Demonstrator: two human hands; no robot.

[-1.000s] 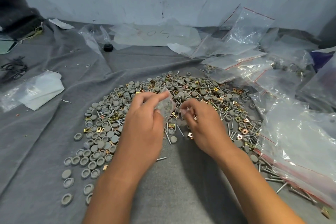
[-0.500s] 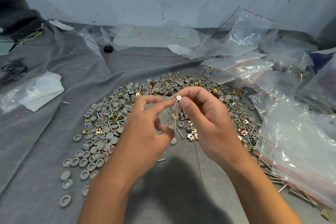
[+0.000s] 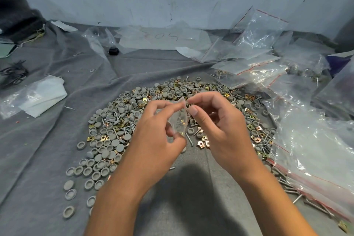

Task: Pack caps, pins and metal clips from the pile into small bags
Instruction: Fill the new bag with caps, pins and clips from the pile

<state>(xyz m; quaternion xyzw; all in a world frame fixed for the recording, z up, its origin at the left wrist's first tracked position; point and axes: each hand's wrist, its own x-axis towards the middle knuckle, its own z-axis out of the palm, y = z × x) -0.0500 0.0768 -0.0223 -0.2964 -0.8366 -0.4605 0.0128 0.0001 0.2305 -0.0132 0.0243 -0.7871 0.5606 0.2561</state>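
left hand (image 3: pixel 153 140) pinches small bag (image 3: pixel 179 120) at top and bottom | right hand (image 3: pixel 216 122) pinches its mouth rim, above pile (image 3: pixel 118 130) | risk: thin film slips, mouth collapses, contents spill back | spare bags (image 3: pixel 256 67) beyond

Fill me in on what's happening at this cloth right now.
A person is packing small hardware. Both hands hold one small clear bag above the pile of grey caps, pins and brass-coloured clips spread on the grey cloth. The left hand grips the bag's lower part; the right hand pinches its top edge. A few pieces show inside it. More clear bags lie heaped to the right.
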